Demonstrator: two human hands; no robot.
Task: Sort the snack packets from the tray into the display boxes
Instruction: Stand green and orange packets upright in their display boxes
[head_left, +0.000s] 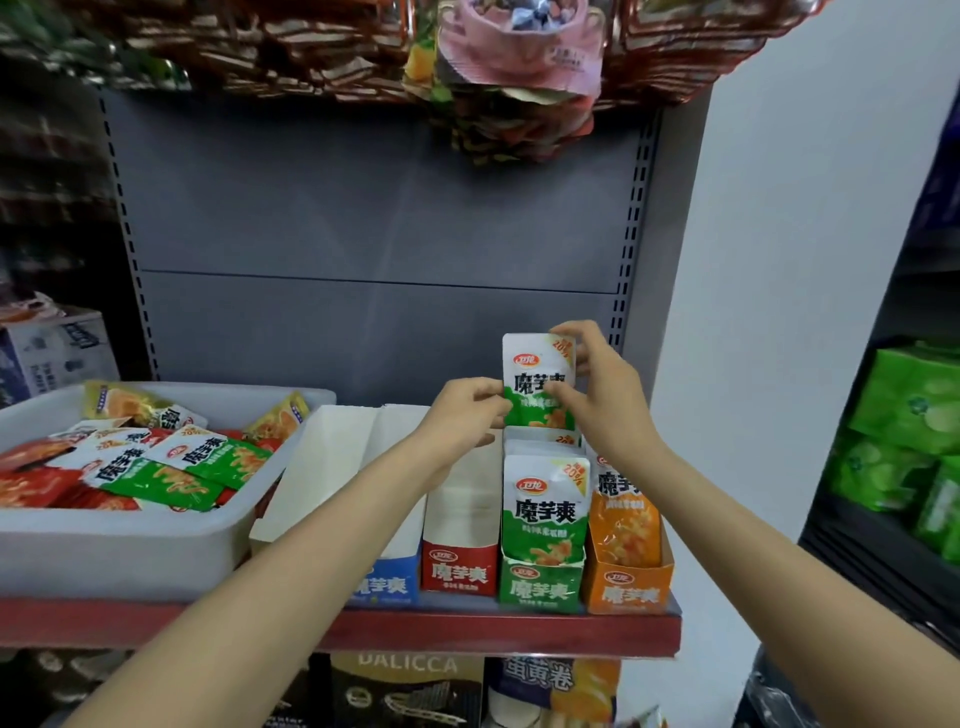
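Observation:
A green-and-white snack packet is held upright above the back of the green display box. My left hand pinches its left edge and my right hand grips its right side and top corner. The green box holds several matching packets. Beside it stand an orange box with orange packets, a red box and a blue box. The white tray at the left holds several green, red and yellow packets.
The boxes and tray sit on a shelf with a red front edge. Bags of snacks hang overhead. A white wall is at the right, with green packs on a neighbouring rack. Cartons stand on the shelf below.

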